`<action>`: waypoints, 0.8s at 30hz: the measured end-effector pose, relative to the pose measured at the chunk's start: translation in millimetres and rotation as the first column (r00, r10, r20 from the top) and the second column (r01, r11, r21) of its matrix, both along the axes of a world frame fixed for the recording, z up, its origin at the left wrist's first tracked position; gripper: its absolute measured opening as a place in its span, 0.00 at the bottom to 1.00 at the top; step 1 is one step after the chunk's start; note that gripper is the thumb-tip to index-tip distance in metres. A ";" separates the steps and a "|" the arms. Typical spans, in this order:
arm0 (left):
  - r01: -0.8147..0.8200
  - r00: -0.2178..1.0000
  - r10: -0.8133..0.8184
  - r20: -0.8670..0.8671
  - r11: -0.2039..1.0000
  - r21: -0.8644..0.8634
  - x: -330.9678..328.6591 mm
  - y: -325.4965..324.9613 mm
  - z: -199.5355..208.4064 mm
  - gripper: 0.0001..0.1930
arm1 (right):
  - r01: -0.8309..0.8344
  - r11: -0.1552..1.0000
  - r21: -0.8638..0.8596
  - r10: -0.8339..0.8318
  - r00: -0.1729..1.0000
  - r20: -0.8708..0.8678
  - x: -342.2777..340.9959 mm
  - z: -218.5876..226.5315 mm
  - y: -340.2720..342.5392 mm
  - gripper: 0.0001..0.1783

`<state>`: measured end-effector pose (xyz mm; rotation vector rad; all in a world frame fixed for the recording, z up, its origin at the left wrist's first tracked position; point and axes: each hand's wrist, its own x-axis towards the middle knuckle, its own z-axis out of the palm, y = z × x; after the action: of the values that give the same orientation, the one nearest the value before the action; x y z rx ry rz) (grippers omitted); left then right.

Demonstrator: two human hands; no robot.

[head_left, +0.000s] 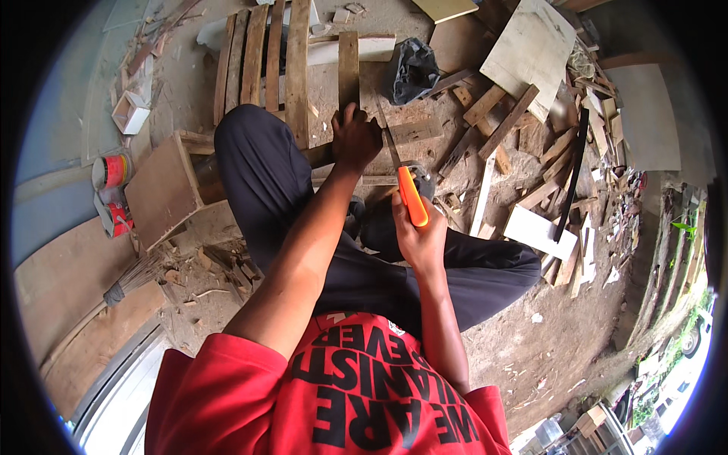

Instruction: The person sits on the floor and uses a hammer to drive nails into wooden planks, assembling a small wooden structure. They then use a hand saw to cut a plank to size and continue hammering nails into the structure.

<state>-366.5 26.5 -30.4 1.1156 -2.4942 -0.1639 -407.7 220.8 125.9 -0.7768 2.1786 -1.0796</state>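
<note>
A handsaw (412,196) with an orange handle is in my right hand (425,239), its fingers closed round the grip. Its narrow blade points away from me and slightly left, passing just right of my left hand (356,140). That hand is closed on a narrow wooden plank (348,64), which runs away from me. A second wooden board (413,131) lies crosswise beneath the plank, between my bent legs. Whether the saw teeth touch wood I cannot tell from here.
A slatted wooden frame (254,64) lies at the far left, beside a wooden box (161,186). Beyond the saw sits a black plastic bag (415,70). Scrap wood (504,125) and a pale panel (528,47) cover the right. Red tins (115,171) and a broom (125,287) are leftward.
</note>
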 end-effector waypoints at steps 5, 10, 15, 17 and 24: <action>-0.009 1.000 0.009 0.006 1.000 -0.005 -1.8 0.7 -0.2 0.14 | -0.134 0.963 -0.233 0.157 0.984 0.082 -9.7 -1.8 17.6 0.15; 0.001 1.000 -0.002 0.027 0.999 0.039 -4.2 -4.1 -6.8 0.13 | 0.012 0.978 -0.209 0.025 0.984 0.178 1.5 -8.5 48.9 0.10; 0.023 0.999 -0.024 0.029 0.999 0.039 -0.5 -3.5 -10.0 0.12 | 0.043 0.991 -0.129 -0.028 0.992 0.120 25.3 27.8 103.2 0.11; 0.038 0.999 -0.039 0.035 0.999 0.037 -0.6 -3.0 -11.7 0.12 | 0.017 0.998 -0.055 -0.014 0.999 0.050 32.6 43.8 127.3 0.13; 0.051 0.998 -0.052 0.026 0.997 0.057 2.5 -1.3 -7.5 0.12 | 0.012 0.999 -0.033 -0.012 1.000 0.011 35.0 50.2 110.8 0.12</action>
<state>-364.0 25.2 -37.9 1.0829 -2.5586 -0.2366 -372.7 331.6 176.1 -0.7717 2.1635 -1.1263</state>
